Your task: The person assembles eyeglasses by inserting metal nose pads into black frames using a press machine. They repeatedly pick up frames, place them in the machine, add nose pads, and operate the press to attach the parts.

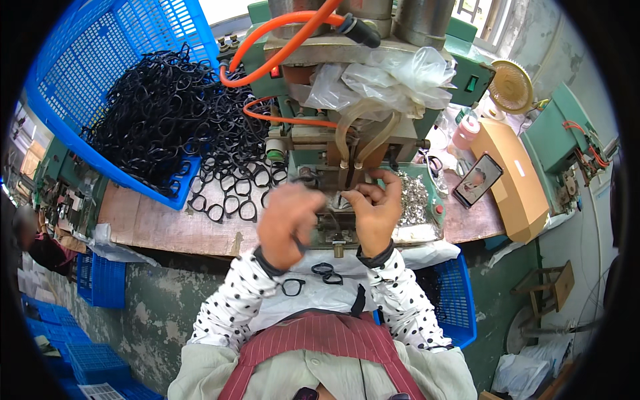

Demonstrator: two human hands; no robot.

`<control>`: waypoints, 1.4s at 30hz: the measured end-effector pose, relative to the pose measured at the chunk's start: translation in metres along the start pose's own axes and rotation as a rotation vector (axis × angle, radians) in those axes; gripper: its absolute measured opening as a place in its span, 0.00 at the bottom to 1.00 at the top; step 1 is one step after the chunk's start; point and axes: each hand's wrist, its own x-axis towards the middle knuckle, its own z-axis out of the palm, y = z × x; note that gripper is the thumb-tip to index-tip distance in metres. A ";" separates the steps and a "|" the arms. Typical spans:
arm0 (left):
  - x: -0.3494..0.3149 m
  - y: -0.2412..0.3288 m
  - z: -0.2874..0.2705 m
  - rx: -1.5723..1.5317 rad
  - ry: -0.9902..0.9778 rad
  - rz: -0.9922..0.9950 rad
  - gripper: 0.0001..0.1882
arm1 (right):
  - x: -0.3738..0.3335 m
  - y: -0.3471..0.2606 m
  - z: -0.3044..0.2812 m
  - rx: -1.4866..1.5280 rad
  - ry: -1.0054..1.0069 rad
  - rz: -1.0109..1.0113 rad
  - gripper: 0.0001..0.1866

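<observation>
Worn tabletop (150, 225) | black round-rimmed spectacle frames (157, 120) | right hand (378, 212): pinched, contents unclear | left hand (285, 221): cannot tell

The left hand (287, 223) is blurred, so whether it holds anything cannot be told. The piece at the right hand's (375, 208) fingertips is too small to tell. The view's far edge cuts off the machine (421, 21) and left basket (67, 87); a bag (383, 80) covers part of the machine. The right sleeve (403, 300) partly hides the right basket (463, 300).
</observation>
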 end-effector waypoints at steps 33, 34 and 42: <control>-0.061 -0.100 0.012 0.282 0.084 -0.311 0.04 | 0.040 0.098 -0.151 -1.154 0.127 -0.501 0.07; -0.062 -0.120 0.013 0.386 0.141 -0.367 0.03 | 0.040 0.098 -0.150 -1.164 0.131 -0.509 0.08; -0.093 -0.190 0.028 0.692 -0.406 -1.174 0.19 | 0.039 0.097 -0.148 -1.069 0.211 -0.390 0.09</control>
